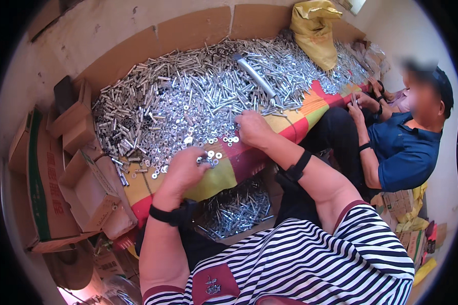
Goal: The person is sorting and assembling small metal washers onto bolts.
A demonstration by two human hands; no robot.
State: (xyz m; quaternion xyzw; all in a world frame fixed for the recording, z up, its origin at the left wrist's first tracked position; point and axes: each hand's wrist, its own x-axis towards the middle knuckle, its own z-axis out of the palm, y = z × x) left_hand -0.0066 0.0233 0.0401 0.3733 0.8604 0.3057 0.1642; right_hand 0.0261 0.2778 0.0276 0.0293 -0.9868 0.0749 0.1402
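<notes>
A colourful cloth (216, 175) bears a broad heap of metal bolts and sleeves (203, 84). Loose silver washers and nuts (180, 127) lie along its near side. My left hand (183, 170) is over the cloth's near edge, fingers curled together around small silver pieces at the fingertips, too small to name. Flat washers (218, 155) lie just beside those fingertips. Farther right, my right hand (253, 129) has its fingers pinched together at the edge of the washers. Whatever is between them is hidden.
Open cardboard boxes (89, 190) stand at the left. Below the cloth's edge, a box holds more bolts (236, 213). A grey tube (254, 76) and yellow sack (315, 35) rest on the heap. At right sits a person in a blue shirt (404, 147), hands at the heap's edge.
</notes>
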